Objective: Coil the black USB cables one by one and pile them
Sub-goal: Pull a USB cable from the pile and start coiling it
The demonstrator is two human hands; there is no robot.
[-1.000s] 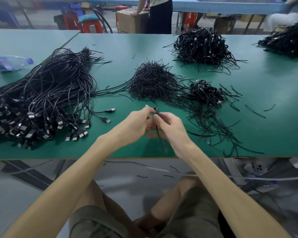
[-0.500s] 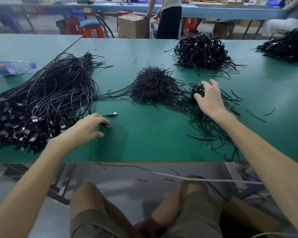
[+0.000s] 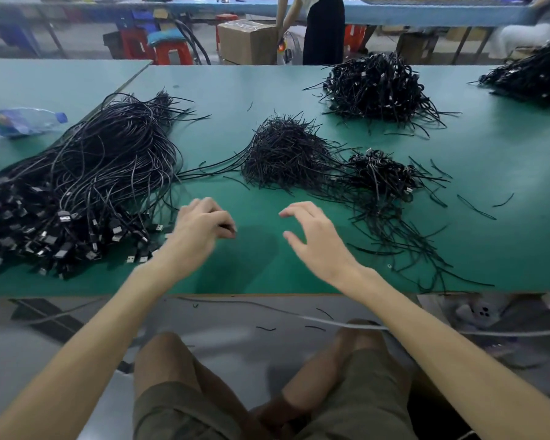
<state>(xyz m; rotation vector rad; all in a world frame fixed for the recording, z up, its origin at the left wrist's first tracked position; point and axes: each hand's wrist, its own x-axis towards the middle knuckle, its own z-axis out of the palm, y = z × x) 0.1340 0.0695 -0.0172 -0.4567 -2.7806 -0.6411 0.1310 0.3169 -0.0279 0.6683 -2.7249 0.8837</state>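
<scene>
A big bundle of loose black USB cables (image 3: 92, 185) lies on the left of the green table (image 3: 254, 268), plugs toward me. Right of centre sits a small pile of coiled cables (image 3: 382, 173). My left hand (image 3: 200, 231) hovers by the bundle's plug ends, blurred, fingers curled, pinching a dark cable end at its fingertips. My right hand (image 3: 313, 241) hangs over bare table with fingers spread and relaxed, holding nothing.
A heap of thin black ties (image 3: 283, 154) sits mid-table, with strays trailing to the front right edge. Larger coiled piles lie at the back (image 3: 375, 87) and far right (image 3: 534, 77). A plastic bottle (image 3: 23, 122) lies far left. A person (image 3: 323, 30) stands beyond the table by a cardboard box (image 3: 248, 39).
My right hand left the small coiled pile and came back toward me, empty. My left hand reached to the loose plugs by the bundle and closed on a cable end.
</scene>
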